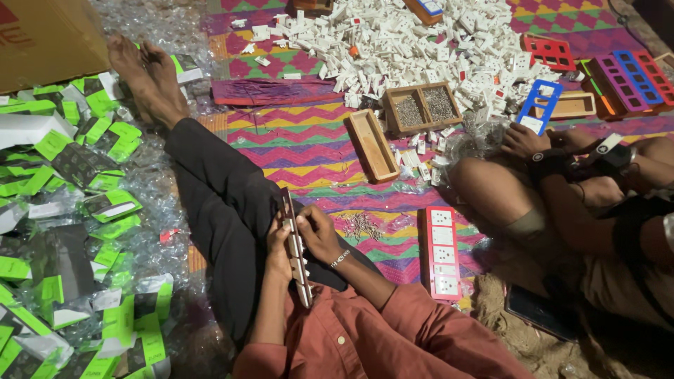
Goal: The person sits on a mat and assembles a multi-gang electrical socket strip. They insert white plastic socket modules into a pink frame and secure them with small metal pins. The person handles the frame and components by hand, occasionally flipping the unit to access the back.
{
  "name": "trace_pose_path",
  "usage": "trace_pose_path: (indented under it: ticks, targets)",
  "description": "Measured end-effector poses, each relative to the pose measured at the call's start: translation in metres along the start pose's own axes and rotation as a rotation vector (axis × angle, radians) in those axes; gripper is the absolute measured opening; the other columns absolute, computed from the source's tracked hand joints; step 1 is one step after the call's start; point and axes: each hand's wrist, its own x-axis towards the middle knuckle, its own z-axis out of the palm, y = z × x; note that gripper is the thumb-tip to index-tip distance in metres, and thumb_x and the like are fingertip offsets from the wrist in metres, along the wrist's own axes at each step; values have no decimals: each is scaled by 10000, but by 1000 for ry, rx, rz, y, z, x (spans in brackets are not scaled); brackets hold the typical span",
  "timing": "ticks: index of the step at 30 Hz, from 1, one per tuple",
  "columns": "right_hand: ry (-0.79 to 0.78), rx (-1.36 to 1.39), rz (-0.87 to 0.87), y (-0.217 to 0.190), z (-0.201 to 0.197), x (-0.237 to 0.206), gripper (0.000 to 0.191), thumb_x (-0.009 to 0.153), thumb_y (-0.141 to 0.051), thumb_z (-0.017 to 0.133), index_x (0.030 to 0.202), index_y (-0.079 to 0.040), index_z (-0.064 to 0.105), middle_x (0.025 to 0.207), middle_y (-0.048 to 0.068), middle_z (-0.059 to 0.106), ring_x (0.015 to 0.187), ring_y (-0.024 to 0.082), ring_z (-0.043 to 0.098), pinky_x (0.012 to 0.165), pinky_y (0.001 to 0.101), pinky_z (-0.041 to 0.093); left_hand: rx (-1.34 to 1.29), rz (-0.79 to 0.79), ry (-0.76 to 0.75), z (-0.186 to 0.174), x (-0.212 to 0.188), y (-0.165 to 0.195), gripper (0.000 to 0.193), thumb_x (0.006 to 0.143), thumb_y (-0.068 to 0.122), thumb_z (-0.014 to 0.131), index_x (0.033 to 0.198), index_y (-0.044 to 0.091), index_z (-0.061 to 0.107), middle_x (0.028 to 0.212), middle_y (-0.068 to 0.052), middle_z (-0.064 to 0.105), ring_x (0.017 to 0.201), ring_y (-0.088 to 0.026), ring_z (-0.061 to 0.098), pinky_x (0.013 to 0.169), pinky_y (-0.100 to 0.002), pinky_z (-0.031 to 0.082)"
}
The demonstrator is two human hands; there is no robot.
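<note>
My left hand (278,247) and my right hand (317,231) both grip a long narrow strip (295,247), seen edge-on, held over my lap. The left hand wraps its left side; the right hand's fingers press on its right side. A bracelet sits on my right wrist. My legs in black trousers (217,196) stretch up and left, bare feet near the bubble wrap. A red frame fitted with white sockets (441,254) lies on the patterned mat (302,140) just right of my hands. A small heap of screws (361,225) lies between them.
Another person (562,203) sits at the right, hands at their knees. A big pile of white socket parts (421,42) fills the top. Wooden trays (421,109), an empty tray (373,144), coloured frames (539,105) and green-black packaging (84,175) on the left surround me.
</note>
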Motion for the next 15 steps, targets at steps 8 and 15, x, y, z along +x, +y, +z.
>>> trace_pose_path:
  ticks: [8,15]
  targets:
    - [31,-127,-37,4,2,-1,270,1017,-186,652,819,-7,612,666,54,555,602,105,501,549,304,411,5,-4,1,-6,0,2,550,845,329,726,1333,124,575,849,42,596,587,-56,543,485,-218,471]
    - [64,-197,-129,3,3,-5,158,953,-100,693,833,-5,651,694,81,585,595,148,539,548,325,406,2,-1,-9,-11,4,0,560,858,310,714,1362,127,552,915,19,658,636,-51,562,518,-205,475]
